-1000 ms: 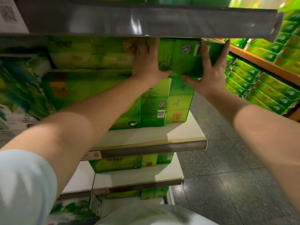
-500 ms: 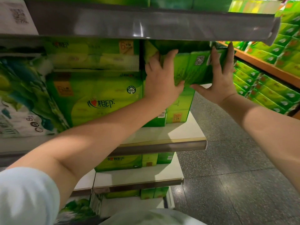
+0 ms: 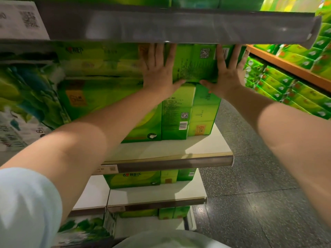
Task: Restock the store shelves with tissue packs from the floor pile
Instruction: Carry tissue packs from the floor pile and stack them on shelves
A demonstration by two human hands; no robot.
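Note:
A green tissue pack [image 3: 194,63] with a QR code lies on top of the stacked green packs [image 3: 176,113], just under the upper shelf's grey front rail [image 3: 179,26]. My left hand [image 3: 158,70] presses flat on the pack's left end, fingers straight and pointing up. On its right end my right hand [image 3: 227,70] presses flat too, fingers spread, thumb under the lower edge. The fingertips of both hands are hidden behind the rail. The middle shelf board [image 3: 170,149] carries the stack.
More green packs [image 3: 100,61] fill the shelf to the left, with blue-green patterned packs [image 3: 26,90] beyond. Lower shelves [image 3: 157,194] hold further packs. A dark speckled floor [image 3: 250,194] runs to the right, past a wooden shelf [image 3: 290,67] of green packs.
Both hands have flattened against the pack and pushed it level and deeper onto the stack under the upper shelf; before, it sat tilted and further out.

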